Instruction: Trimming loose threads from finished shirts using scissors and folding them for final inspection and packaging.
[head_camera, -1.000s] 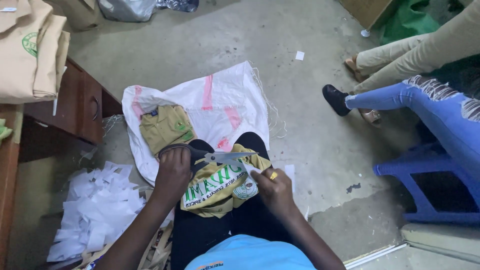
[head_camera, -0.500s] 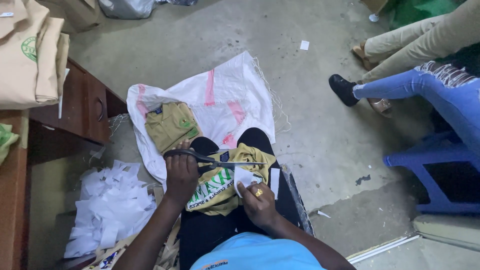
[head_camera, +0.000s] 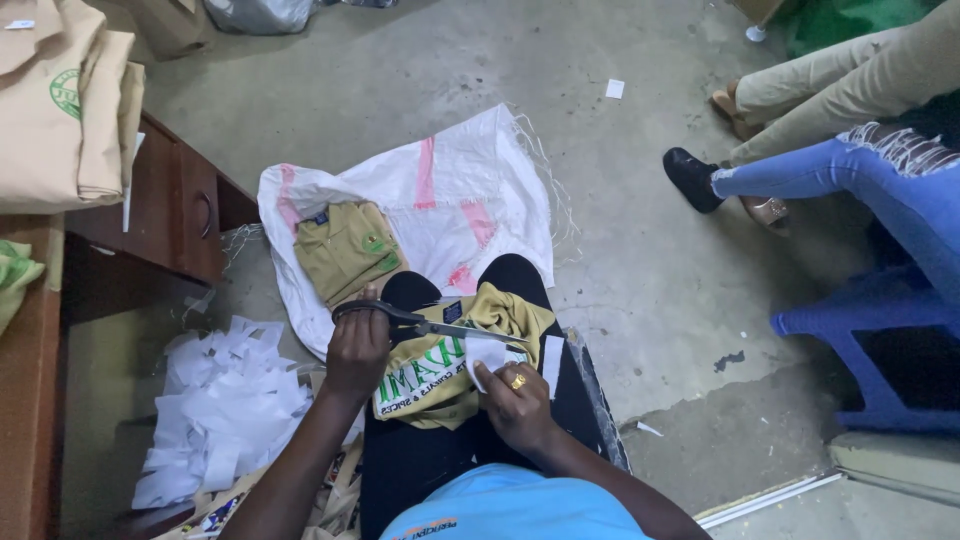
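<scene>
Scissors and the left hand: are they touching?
Touching. The head view shows the left hand gripping the scissors, fingers through the handle loops, blades over the shirt.

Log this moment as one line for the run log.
left hand: holds scissors | right hand: holds white tag | shirt: on lap

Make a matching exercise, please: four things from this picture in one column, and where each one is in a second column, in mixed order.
Things:
1. scissors
2. folded olive shirt
3. heap of white paper strips
4. blue plastic stool

Places:
A. on the white woven sack spread on the floor
B. in the left hand, over the lap
C. on the floor beside the wooden desk
D. at the right edge, under a person in blue jeans

Pairs: 1-B, 2-A, 3-C, 4-D
</scene>
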